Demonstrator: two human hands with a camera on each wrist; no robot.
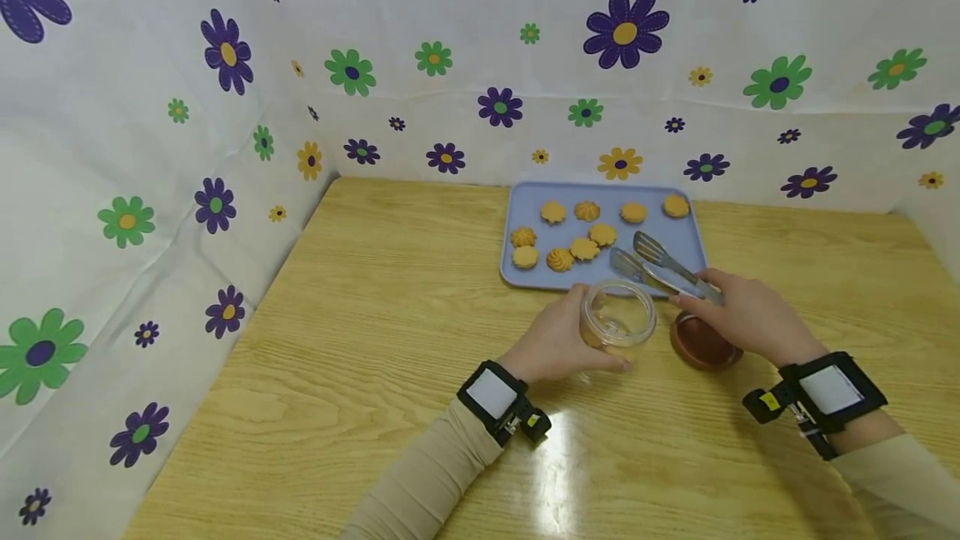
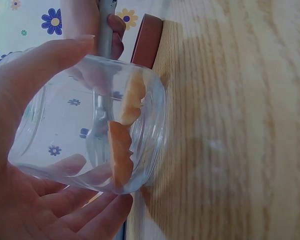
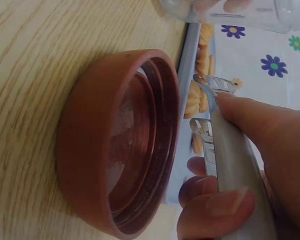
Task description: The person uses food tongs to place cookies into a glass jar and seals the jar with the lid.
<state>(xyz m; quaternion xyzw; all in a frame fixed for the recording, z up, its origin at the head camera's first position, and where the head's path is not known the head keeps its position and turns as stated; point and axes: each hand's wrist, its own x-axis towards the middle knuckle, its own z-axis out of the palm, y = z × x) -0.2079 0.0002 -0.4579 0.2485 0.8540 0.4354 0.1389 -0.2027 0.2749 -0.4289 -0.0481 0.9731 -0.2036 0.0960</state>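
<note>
My left hand (image 1: 551, 342) grips a clear glass jar (image 1: 617, 320) from the side, with thumb and fingers around it. Two cookies lie inside near the jar's bottom: an orange-brown one (image 2: 121, 155) and a paler one (image 2: 133, 100). Whether the jar touches the table, I cannot tell. In my right hand (image 1: 757, 317) are metal tongs (image 1: 675, 272), their spread slotted tips over the near right part of the blue tray (image 1: 654, 208), nothing between them. Below that hand a reddish-brown lid (image 1: 703, 343) rests on the table, hollow side up.
Several golden cookies (image 1: 584, 249) of different shapes lie scattered on the tray, which stands at the table's back edge. The wood-grain table (image 1: 360, 340) extends left and toward me. A white flower-patterned cloth (image 1: 450, 15) hangs behind and along the left side.
</note>
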